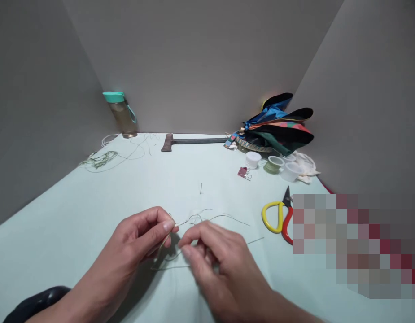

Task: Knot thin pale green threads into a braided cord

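In the head view my left hand (136, 242) is closed in a pinch, thumb against forefinger, on a thin pale green cord. Several dark green thread ends (227, 217) fan out to the right from that pinch. Just right of it, my right hand (224, 264) has its thumb and forefinger tips together on a strand of the thread; the exact contact is partly hidden. A loop of thread (170, 268) hangs below both hands. Beyond the right hand a thin straight piece (256, 241) sticks out, perhaps a needle or thread end.
Scissors (273, 217) lie at right, partly under a pixelated area. Behind are a needle (201, 188), a binder clip (243, 172), a white thread spool (253, 159), a green spool (273, 164), a hammer-like tool (194, 141), colourful fabric (277, 125), a bottle (121, 114) and tangled thread (101, 159).
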Tool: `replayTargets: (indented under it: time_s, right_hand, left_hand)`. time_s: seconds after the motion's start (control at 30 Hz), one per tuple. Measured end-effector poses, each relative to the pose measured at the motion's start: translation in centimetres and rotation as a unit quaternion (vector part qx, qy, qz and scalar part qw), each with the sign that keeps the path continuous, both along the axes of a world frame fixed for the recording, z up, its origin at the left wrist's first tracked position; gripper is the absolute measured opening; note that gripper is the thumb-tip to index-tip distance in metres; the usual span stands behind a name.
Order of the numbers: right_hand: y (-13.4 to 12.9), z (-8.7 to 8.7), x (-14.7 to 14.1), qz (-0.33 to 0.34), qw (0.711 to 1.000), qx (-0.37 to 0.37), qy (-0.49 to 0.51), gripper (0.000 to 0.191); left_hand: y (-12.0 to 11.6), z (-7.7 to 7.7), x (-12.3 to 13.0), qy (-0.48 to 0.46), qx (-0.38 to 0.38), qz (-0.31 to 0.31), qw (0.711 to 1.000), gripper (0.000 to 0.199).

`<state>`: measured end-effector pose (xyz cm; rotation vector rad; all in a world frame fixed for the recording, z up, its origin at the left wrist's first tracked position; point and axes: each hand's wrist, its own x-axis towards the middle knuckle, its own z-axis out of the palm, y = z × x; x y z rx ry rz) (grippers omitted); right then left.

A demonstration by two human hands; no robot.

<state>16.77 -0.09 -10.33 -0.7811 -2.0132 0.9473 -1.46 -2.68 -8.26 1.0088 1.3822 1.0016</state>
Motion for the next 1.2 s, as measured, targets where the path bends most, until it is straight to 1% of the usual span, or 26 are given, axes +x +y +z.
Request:
replayTargets:
  time_s: [0.03, 0.07, 0.1, 0.13, 0.17, 0.2, 0.27, 0.33, 0.4, 0.47, 0.5, 0.53, 0.57, 0.6, 0.63, 0.67, 0.7, 0.77, 0.83, 0.93, 1.0, 1.03, 1.1, 1.2]
  right_hand:
    - [-0.5, -0.2, -0.4, 0.024, 0.995, -0.095, 0.009, 0.007]
    - [-0.8, -0.4, -0.8, 0.056, 0.972, -0.226, 0.028, 0.011]
    - [-1.0, -0.6, -1.2, 0.081, 0.935, -0.341, 0.051, 0.021]
    - [-1.2, -0.6, -1.6, 0.102, 0.889, -0.439, 0.078, 0.031]
    - [-1.2, -0.6, -1.8, 0.116, 0.850, -0.504, 0.104, 0.039]
    - [-1.2, -0.4, -2.0, 0.122, 0.828, -0.533, 0.121, 0.045]
    - [-1.0, 0.1, -2.2, 0.131, 0.810, -0.557, 0.129, 0.053]
    - [-0.8, 0.6, -2.0, 0.128, 0.807, -0.565, 0.116, 0.054]
    - [-0.7, 0.9, -1.8, 0.128, 0.816, -0.555, 0.098, 0.040]
    - [-0.7, 1.0, -1.6, 0.134, 0.830, -0.535, 0.082, 0.020]
    - [-0.8, 1.0, -1.4, 0.133, 0.846, -0.513, 0.068, 0.012]
    - [-0.8, 1.0, -1.3, 0.130, 0.875, -0.464, 0.046, 0.010]
    - [-0.8, 0.9, -1.1, 0.125, 0.911, -0.391, 0.022, 0.014]
    - [-0.7, 0.8, -0.8, 0.118, 0.946, -0.303, 0.000, 0.019]
    - [-0.6, 0.7, -0.6, 0.114, 0.971, -0.210, -0.018, 0.025]
    - [-0.5, 0.4, -0.4, 0.114, 0.985, -0.126, -0.029, 0.029]
    - [-0.4, 0.2, -0.2, 0.115, 0.991, -0.057, -0.034, 0.030]
    - [-0.2, -0.5, 0.1, 0.115, 0.992, 0.032, -0.036, 0.028]
    - [-0.2, -1.3, 0.3, 0.109, 0.985, 0.128, -0.049, 0.024]
    - [-0.2, -1.9, 0.4, 0.092, 0.960, 0.258, -0.061, 0.020]
    - [-0.2, -1.6, 0.6, 0.067, 0.943, 0.320, -0.062, 0.018]
    - [-0.1, -1.2, 0.8, 0.052, 0.939, 0.335, -0.065, 0.018]
    - [0.3, -0.1, 1.2, 0.019, 0.939, 0.337, -0.073, 0.018]
    - [1.0, 1.5, 1.9, 0.005, 0.951, 0.299, -0.071, 0.021]
  left_hand:
    - [-0.1, -0.1, 0.0, 0.003, 0.005, -0.001, 1.000, 0.040]
    - [-0.3, -0.1, 0.0, 0.005, 0.006, -0.003, 1.000, 0.041]
    - [-0.4, -0.2, 0.0, 0.007, 0.008, -0.005, 1.000, 0.041]
    - [-0.5, -0.3, 0.0, 0.008, 0.008, -0.007, 1.000, 0.040]
    - [-0.6, -0.3, 0.0, 0.010, 0.007, -0.009, 1.000, 0.038]
    - [-0.6, -0.4, 0.0, 0.010, 0.007, -0.009, 1.000, 0.038]
    - [-0.7, -0.5, 0.1, 0.009, 0.008, -0.011, 1.000, 0.038]
    - [-0.6, -0.5, 0.2, 0.007, 0.011, -0.017, 1.000, 0.038]
    - [-0.6, -0.5, 0.2, 0.006, 0.011, -0.025, 1.000, 0.038]
    - [-0.5, -0.4, 0.2, 0.007, 0.011, -0.029, 0.999, 0.036]
    - [-0.4, -0.4, 0.2, 0.007, 0.012, -0.030, 0.999, 0.035]
    - [-0.3, -0.3, 0.2, 0.008, 0.014, -0.030, 0.999, 0.034]
    - [-0.3, -0.1, 0.2, 0.009, 0.016, -0.030, 0.999, 0.032]
    - [-0.2, 0.0, 0.1, 0.009, 0.016, -0.032, 0.999, 0.031]
    - [-0.1, 0.1, 0.0, 0.008, 0.016, -0.034, 0.999, 0.031]
    - [0.0, 0.2, 0.0, 0.005, 0.015, -0.035, 0.999, 0.031]
    - [0.0, 0.2, -0.1, 0.002, 0.013, -0.037, 0.999, 0.031]
    - [0.1, 0.3, -0.1, -0.006, 0.010, -0.040, 0.999, 0.032]
    - [0.1, 0.4, -0.1, -0.015, 0.006, -0.047, 0.999, 0.033]
    - [0.1, 0.5, -0.2, -0.024, -0.004, -0.061, 0.998, 0.034]
    - [0.0, 0.6, -0.3, -0.026, -0.011, -0.073, 0.997, 0.035]
    - [0.0, 0.7, -0.4, -0.027, -0.013, -0.080, 0.996, 0.036]
    - [0.0, 0.7, -0.4, -0.029, -0.020, -0.095, 0.995, 0.039]
    - [0.0, 0.8, -0.4, -0.035, -0.035, -0.105, 0.993, 0.039]
